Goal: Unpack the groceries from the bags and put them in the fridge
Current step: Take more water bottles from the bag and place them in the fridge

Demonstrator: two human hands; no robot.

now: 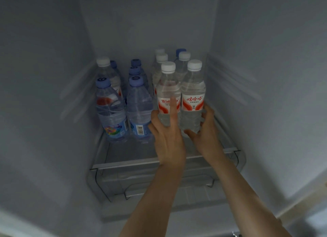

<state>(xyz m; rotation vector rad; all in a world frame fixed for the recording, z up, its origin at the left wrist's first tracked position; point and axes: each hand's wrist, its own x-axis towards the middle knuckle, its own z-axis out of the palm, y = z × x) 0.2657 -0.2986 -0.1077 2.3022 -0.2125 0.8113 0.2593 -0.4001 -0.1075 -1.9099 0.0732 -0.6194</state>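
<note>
On the glass fridge shelf (pixel 134 153), two full, heavy, slippery clear plastic white-capped bottles (pixel 192 102) are gripped low by curled hands (pixel 203 130).

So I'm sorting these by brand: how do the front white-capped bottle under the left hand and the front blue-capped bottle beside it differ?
The white-capped bottle has a white cap; the blue-capped bottle has a blue one. The white-capped bottle carries a red-and-white label and clear plastic; the blue-capped bottle looks blue-tinted, with a barcode low down. The left hand touches the white-capped bottle; the blue-capped bottle stands untouched. Both stand upright on the fridge shelf.
</note>
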